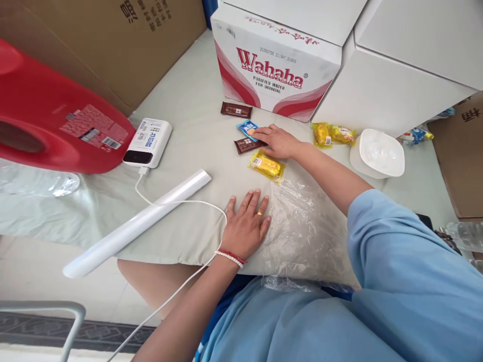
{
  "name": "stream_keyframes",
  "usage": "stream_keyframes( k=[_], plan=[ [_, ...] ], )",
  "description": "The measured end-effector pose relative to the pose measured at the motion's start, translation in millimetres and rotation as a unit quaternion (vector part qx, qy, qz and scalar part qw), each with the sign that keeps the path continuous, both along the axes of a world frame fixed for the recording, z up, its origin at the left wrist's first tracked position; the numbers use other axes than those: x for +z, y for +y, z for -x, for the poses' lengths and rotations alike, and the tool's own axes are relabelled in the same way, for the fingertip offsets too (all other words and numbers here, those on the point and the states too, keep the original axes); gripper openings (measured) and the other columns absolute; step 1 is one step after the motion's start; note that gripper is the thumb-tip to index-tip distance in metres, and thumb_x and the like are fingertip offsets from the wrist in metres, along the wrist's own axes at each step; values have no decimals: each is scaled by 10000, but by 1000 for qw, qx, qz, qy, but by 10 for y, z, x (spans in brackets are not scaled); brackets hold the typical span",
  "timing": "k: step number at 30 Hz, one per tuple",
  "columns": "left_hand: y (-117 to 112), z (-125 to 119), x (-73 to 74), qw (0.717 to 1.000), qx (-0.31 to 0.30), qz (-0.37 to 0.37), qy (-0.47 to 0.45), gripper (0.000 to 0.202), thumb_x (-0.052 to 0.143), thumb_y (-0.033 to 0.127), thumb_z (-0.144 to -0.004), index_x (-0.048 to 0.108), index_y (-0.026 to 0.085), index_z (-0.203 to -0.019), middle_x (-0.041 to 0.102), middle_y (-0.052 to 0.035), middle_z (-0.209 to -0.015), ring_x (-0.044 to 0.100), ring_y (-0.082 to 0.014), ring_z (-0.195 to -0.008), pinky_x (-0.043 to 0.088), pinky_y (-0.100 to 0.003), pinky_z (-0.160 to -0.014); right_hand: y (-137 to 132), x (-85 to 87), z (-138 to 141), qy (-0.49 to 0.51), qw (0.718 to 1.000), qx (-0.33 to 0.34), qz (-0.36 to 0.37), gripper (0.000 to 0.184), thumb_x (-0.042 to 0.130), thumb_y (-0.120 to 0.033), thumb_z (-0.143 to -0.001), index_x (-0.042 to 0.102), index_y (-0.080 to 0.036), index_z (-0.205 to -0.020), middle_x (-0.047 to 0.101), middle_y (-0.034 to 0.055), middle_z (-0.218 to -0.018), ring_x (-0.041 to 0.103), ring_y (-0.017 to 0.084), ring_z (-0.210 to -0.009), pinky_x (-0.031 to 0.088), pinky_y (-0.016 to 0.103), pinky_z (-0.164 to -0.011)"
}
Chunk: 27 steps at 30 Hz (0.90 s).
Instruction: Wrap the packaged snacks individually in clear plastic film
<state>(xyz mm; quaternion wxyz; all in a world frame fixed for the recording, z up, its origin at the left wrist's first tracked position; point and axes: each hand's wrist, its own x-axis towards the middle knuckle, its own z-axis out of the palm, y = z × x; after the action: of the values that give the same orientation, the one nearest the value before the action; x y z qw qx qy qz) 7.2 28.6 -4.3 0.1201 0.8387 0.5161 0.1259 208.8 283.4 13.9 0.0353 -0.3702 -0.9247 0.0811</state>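
Note:
My right hand (278, 142) reaches over a small group of wrapped snacks, its fingers stretched out. Its fingertips touch a blue snack packet (247, 128), and the thumb is beside a brown-wrapped snack bar (245, 146) that the hand partly covers. Just below this hand lies a yellow-wrapped snack (267, 165). Another brown-wrapped bar (236, 110) is farther back. My left hand (246, 226), with a ring and a beaded bracelet, rests flat on the cloth with spread fingers and holds nothing. A clear plastic bag (305, 231) lies to its right.
Two yellow packets (332, 134) sit beside a white tub (377, 153) at right. A Wahaha carton (275, 65) stands behind. At left are a white tube (139, 223), a power bank (148, 143) with a cable (188, 201), and a red jug (56, 110).

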Motion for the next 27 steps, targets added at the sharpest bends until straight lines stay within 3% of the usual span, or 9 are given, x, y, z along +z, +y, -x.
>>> stream_keyframes(
  k=[4, 7, 10, 14, 17, 21, 24, 27],
  plan=[
    [1, 14, 18, 1000, -4, 9, -2, 525, 422, 412, -1069, 478, 245, -1563, 386, -133, -1677, 353, -324, -1562, 139, -677, -1278, -140, 96, -75, 7, 999, -25, -43, 604, 617, -535, -943, 559, -208, -1448, 560, 171, -1447, 451, 390, -1284, 407, 546, -1032],
    [4, 17, 19, 1000, -4, 11, -3, 540, 450, 402, -1061, 449, 264, -1583, 379, -132, -1680, 351, -328, -1563, 124, -678, -1280, -117, 114, 46, 23, 999, -4, -48, 653, 584, -619, -954, 515, -237, -1478, 562, 164, -1427, 417, 386, -1308, 370, 561, -1071],
    [7, 17, 23, 1000, -2, 15, -5, 549, 464, 400, -1056, 439, 272, -1589, 376, -129, -1681, 357, -334, -1560, 128, -681, -1279, 10, 87, 232, 20, 999, 17, -26, 713, 602, -646, -935, 502, -206, -1487, 581, 175, -1390, 384, 415, -1341, 339, 595, -1085],
    [10, 21, 35, 1000, -4, 21, -8, 533, 446, 406, -1061, 463, 262, -1574, 371, -119, -1683, 366, -329, -1557, 157, -671, -1281, 194, 79, 374, 8, 999, 34, -10, 620, 647, -619, -915, 637, -154, -1325, 632, 174, -1243, 394, 440, -1330, 307, 635, -1099],
    [13, 26, 38, 1000, -4, 22, -12, 536, 451, 402, -1059, 459, 267, -1577, 357, -112, -1689, 370, -332, -1554, 175, -672, -1278, 419, 117, 412, 26, 999, 15, -15, 621, 649, -629, -908, 652, -129, -1276, 618, 170, -1218, 406, 440, -1321, 317, 644, -1113],
    [17, 35, 38, 1000, -4, 19, -12, 571, 480, 392, -1048, 414, 284, -1604, 359, -110, -1688, 369, -339, -1554, 177, -677, -1278, 956, 90, 533, 67, 994, -74, -38, 592, 633, -630, -913, 637, -143, -1249, 612, 169, -1230, 428, 432, -1315, 359, 618, -1127],
    [19, 40, 39, 1000, -4, 19, -4, 600, 502, 397, -1039, 382, 308, -1620, 365, -103, -1685, 373, -335, -1553, 182, -670, -1280, 1333, -57, 719, 78, 990, -112, -42, 545, 663, -599, -901, 631, -158, -1220, 631, 157, -1210, 477, 419, -1293, 396, 587, -1121],
    [18, 40, 41, 1000, -6, 21, -1, 599, 503, 403, -1038, 383, 313, -1618, 361, -97, -1688, 373, -331, -1553, 190, -668, -1278, 1513, -248, 918, 66, 991, -118, -14, 565, 689, -581, -893, 616, -147, -1247, 654, 146, -1172, 532, 403, -1252, 442, 570, -1078]
  ],
)
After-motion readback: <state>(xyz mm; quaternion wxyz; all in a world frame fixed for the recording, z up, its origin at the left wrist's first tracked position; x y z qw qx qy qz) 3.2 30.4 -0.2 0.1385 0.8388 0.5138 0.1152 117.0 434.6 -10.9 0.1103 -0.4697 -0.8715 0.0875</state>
